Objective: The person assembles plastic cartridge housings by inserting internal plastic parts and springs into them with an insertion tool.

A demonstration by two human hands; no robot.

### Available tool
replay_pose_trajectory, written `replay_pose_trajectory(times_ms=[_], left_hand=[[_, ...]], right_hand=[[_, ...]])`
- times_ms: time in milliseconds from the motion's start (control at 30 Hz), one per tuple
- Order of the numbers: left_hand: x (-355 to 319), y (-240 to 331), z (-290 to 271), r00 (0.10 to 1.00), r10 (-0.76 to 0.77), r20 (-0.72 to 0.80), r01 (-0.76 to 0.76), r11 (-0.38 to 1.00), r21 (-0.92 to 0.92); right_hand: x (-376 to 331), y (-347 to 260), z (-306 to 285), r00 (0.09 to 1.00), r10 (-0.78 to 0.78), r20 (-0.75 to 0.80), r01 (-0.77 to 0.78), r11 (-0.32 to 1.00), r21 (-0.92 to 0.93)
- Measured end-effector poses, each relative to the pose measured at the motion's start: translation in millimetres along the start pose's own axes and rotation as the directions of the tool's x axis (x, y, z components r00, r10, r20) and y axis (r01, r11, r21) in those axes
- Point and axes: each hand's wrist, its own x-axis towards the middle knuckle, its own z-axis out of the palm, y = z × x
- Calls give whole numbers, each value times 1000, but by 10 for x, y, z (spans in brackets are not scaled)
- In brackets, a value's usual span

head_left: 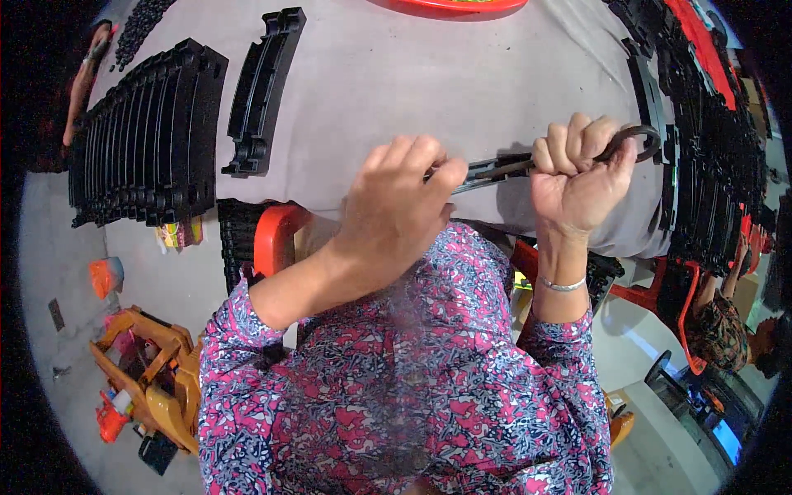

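Observation:
My right hand (577, 165), a bracelet at its wrist, is closed around a dark tool with a curved, loop-like end (646, 142). From that fist a narrow dark length with a shiny edge (493, 171) runs left to my left hand (396, 194). The fingers of my left hand are curled over its other end, which they hide. Whether this length is all tool or partly a black plastic piece, I cannot tell. Both hands are above the table's near edge, in front of my patterned shirt.
On the cloth-covered table (412, 82), a long black plastic piece (262, 95) lies alone beside a row of similar pieces (148, 132). More black pieces (714, 140) line the right side. A red tray (454, 7) sits at the far edge. Other people are at both sides.

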Motion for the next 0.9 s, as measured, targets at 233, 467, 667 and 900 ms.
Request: replay_pose_trajectory(times_ms=[233,467,667,900], left_hand=[[-140,-128,202,989,140,-50,-139,990,20],[-180,-121,243,994,96,-46,-95,995,20],[-200,-119,296,992,91,-84,-91,996,3],[-206,-139,325,992,91,-84,-91,996,6]], right_hand=[[-26,46,-44,999,46,-1,-46,998,43],[-30,62,-72,996,78,46,-83,991,102],[-37,110,-73,996,81,23,-83,993,84],[-23,126,-91,995,84,57,-89,991,98]])
